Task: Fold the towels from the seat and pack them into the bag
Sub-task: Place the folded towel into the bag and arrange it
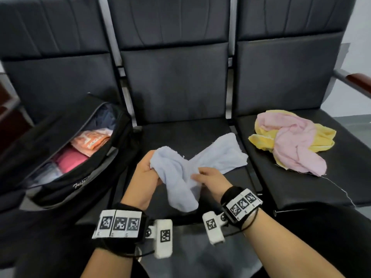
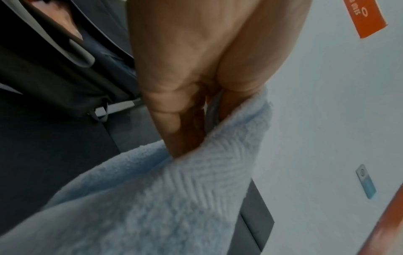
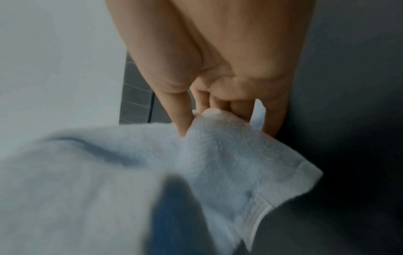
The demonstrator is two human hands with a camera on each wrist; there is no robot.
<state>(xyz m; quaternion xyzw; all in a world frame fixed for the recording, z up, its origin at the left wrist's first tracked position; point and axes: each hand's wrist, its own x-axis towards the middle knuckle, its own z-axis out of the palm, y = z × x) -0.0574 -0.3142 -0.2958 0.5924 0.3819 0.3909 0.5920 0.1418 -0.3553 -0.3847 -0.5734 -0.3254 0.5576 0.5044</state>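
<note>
gripping pale blue towel (image 1: 200, 163), left hand (image 1: 145, 173), right hand (image 1: 212, 182), bag (image 1: 66, 173) lettering unreadable

Your left hand (image 1: 145, 173) has its fingertips buried under the blue towel (image 1: 192, 167), so you can't see how they curl. In the right wrist view the near towel folds are blurred, and a dark blue smear at 6 o'clock can't be identified. The bag (image 1: 66, 157) at 9 o'clock runs off the frame edge, and its lettering is too small to read. The yellow towel (image 1: 321, 137) at 3 o'clock lies mostly under the pink towel (image 1: 295, 145).
</note>
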